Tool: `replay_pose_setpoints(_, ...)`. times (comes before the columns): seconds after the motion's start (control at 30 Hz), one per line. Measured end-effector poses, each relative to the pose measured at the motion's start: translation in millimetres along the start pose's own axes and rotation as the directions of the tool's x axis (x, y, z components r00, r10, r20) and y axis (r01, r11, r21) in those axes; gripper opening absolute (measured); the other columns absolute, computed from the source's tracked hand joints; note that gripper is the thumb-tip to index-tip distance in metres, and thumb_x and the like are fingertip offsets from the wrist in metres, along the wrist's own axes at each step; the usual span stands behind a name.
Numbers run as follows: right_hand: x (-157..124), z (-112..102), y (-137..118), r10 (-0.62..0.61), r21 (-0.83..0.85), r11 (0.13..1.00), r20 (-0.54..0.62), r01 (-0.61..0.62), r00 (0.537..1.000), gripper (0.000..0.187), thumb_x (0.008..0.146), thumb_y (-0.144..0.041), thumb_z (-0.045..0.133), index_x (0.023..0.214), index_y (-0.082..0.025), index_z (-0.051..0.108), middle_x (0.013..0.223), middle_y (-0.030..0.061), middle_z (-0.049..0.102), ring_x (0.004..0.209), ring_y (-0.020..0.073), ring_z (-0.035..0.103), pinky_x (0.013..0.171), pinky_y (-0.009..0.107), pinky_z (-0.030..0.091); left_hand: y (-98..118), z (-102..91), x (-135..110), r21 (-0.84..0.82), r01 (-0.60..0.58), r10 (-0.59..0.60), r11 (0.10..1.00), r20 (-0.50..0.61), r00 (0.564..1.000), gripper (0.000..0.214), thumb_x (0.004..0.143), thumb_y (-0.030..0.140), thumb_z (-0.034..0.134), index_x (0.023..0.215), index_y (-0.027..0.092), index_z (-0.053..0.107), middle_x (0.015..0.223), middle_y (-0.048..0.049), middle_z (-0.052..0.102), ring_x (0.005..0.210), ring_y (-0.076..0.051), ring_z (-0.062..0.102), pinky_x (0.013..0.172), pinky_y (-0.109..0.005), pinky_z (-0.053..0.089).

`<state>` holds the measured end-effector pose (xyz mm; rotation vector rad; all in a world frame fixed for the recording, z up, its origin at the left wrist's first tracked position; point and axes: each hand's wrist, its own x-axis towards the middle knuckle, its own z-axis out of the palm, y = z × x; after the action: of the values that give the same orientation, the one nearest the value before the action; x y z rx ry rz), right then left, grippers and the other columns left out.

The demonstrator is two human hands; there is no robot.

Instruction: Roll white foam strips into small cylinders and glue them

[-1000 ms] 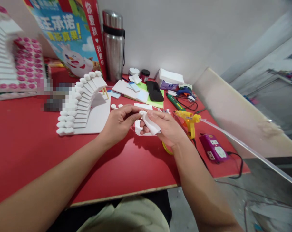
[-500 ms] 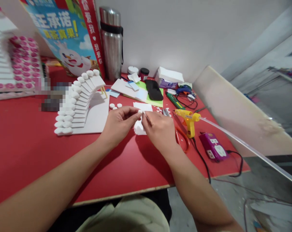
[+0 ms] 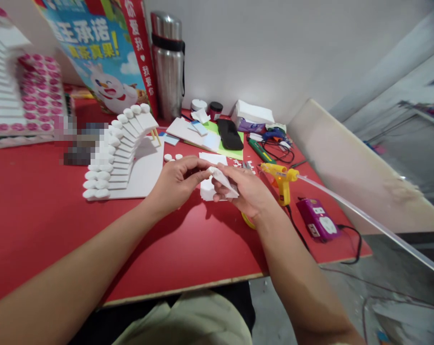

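Observation:
Over the red table (image 3: 148, 258), both my hands meet at a thin white piece of paper (image 3: 222, 181), folded or wrapped to a point at its left end. My left hand (image 3: 172, 187) is closed, pinching that left end between thumb and fingertips. From the other side my right hand (image 3: 247, 189) holds the paper's wider part, thumb above and fingers curled beneath. Whether something is wrapped inside, I cannot tell. Below lies a stack of white paper (image 3: 207, 192). Small white round pieces (image 3: 167, 157) sit beyond my left hand. A white curved staircase model (image 3: 119, 165) stands to the left.
A yellow glue gun (image 3: 283, 184) with a long clear stick stands right of my right hand. Near it lies a purple power socket (image 3: 317, 220) with black cords. Behind are a steel flask (image 3: 167, 72), a black case (image 3: 229, 134) and a tissue pack (image 3: 253, 115).
My right hand has turned and its fingers have spread around the paper, so the white sheet now shows as a slanted flap. My left hand keeps its pinch in nearly the same place.

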<state>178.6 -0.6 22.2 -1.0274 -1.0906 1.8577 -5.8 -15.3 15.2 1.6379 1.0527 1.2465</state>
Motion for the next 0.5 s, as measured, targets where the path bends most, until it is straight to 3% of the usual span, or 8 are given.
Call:
replay_pose_setpoints(0.1, -1.2, 0.8, -0.2, -0.011, 0.011, 1.0, 0.014, 0.011, 1.0, 0.035, 0.08, -0.048, 0.085, 0.075, -0.018, 0.069, 0.062, -0.0061, 0.048, 0.053, 0.0078, 0.04, 0.055, 0.025, 0.053, -0.2, -0.6, 0.5, 0.017, -0.004, 0.004, 1.0, -0.002, 1.0, 0.015, 0.09, 0.03, 0.071, 0.093, 0.018, 0.08, 0.091, -0.0068, 0.079, 0.086, -0.021, 0.07, 0.081, -0.031, 0.054)
replay_pose_setpoints(0.23, -2.3, 2.4, -0.5, -0.045, -0.045, 0.998, 0.0, 0.045, 0.999, 0.036, 0.076, -0.05, 0.087, 0.075, -0.018, 0.071, 0.065, -0.0067, 0.047, 0.054, 0.007, 0.039, 0.059, 0.025, 0.052, -0.3, 0.5, 0.4, -0.018, 0.039, -0.04, 0.999, -0.016, 0.999, 0.016, 0.089, 0.033, 0.073, 0.092, 0.018, 0.08, 0.09, -0.0071, 0.079, 0.084, -0.021, 0.069, 0.077, -0.031, 0.054)
replay_pose_setpoints(0.3, -3.4, 3.9, -0.8, -0.087, -0.13, 0.988, -0.025, 0.084, 0.996, 0.035, 0.076, -0.051, 0.086, 0.087, -0.019, 0.077, 0.067, -0.0056, 0.054, 0.057, 0.0085, 0.047, 0.063, 0.028, 0.054, -0.3, 1.1, 0.5, -0.067, 0.075, -0.077, 0.995, -0.03, 0.997, 0.018, 0.086, 0.035, 0.077, 0.09, 0.018, 0.08, 0.089, -0.0072, 0.079, 0.083, -0.021, 0.069, 0.076, -0.031, 0.054)
replay_pose_setpoints(0.4, -5.1, 5.9, -1.3, -0.238, -0.326, 0.925, -0.089, 0.197, 0.967, 0.042, 0.075, -0.049, 0.088, 0.104, -0.02, 0.081, 0.087, 0.0012, 0.073, 0.078, 0.0149, 0.065, 0.076, 0.032, 0.056, -0.5, 1.6, 0.7, -0.147, 0.127, -0.135, 0.981, -0.048, 0.99, 0.023, 0.08, 0.038, 0.083, 0.087, 0.017, 0.079, 0.083, -0.0057, 0.077, 0.076, -0.019, 0.067, 0.073, -0.03, 0.054)
replay_pose_setpoints(0.5, -5.2, 5.3, -0.9, -0.365, -0.484, 0.832, -0.109, 0.272, 0.925, 0.035, 0.077, -0.049, 0.086, 0.092, -0.018, 0.08, 0.091, 0.0054, 0.078, 0.084, 0.017, 0.068, 0.076, 0.029, 0.053, -0.7, 2.1, 0.6, -0.197, 0.165, -0.177, 0.966, -0.045, 0.983, 0.024, 0.078, 0.039, 0.084, 0.085, 0.017, 0.079, 0.077, -0.0037, 0.075, 0.069, -0.016, 0.063, 0.068, -0.028, 0.051)
